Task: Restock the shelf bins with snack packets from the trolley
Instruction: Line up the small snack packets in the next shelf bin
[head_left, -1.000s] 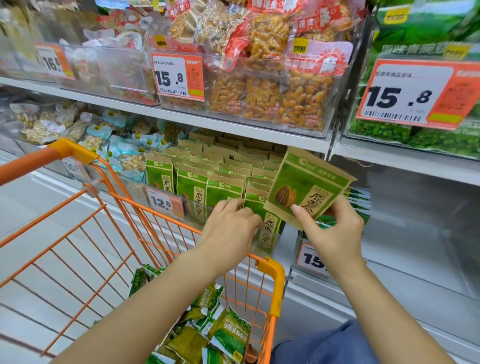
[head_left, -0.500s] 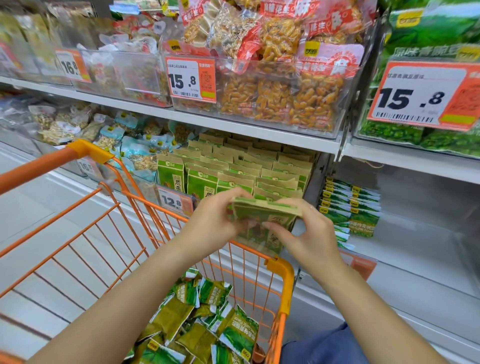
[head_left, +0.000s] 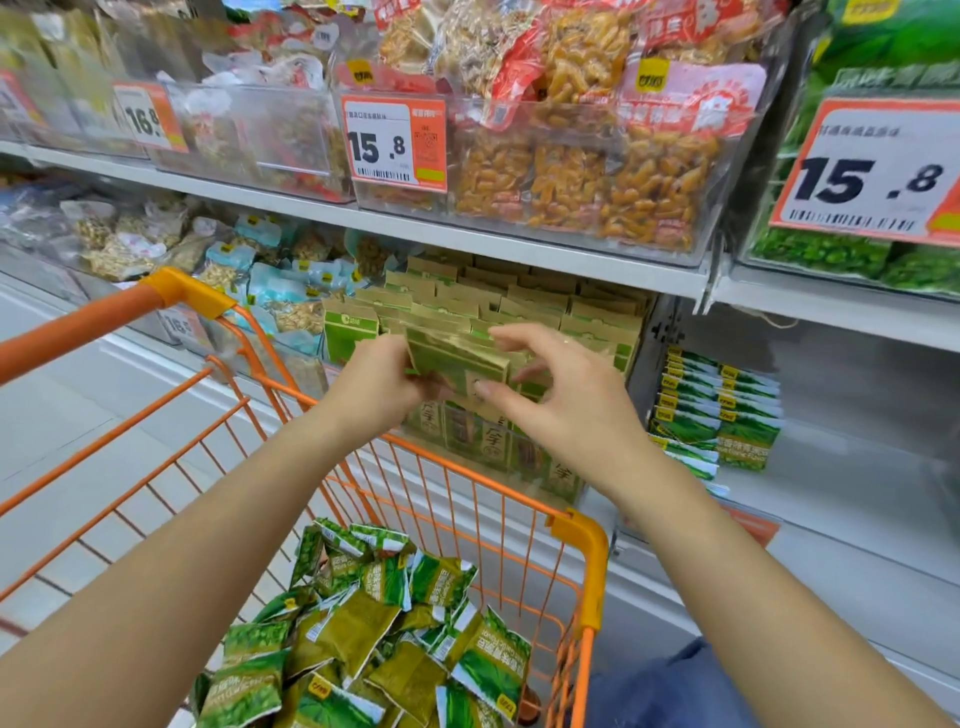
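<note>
My left hand (head_left: 376, 387) grips the left edge of a green and kraft-paper snack packet (head_left: 457, 358), held at the front of the shelf bin (head_left: 550, 486). That bin is packed with rows of the same packets (head_left: 519, 301). My right hand (head_left: 571, 400) hovers at the packet's right side with fingers spread, its thumb tip against the packet's front. Below my arms, the orange trolley (head_left: 579, 532) holds a loose pile of green snack packets (head_left: 395, 623).
A short stack of green packets (head_left: 722, 410) lies in the wide compartment to the right. The upper shelf (head_left: 519, 254) carries clear bins of orange snacks with 15.8 price tags (head_left: 395, 140). Blue and white packets (head_left: 280, 291) fill the bin to the left.
The packet my right hand held up has come down to the bin front. My left hand now holds it, and my right hand's fingers have spread away from it.
</note>
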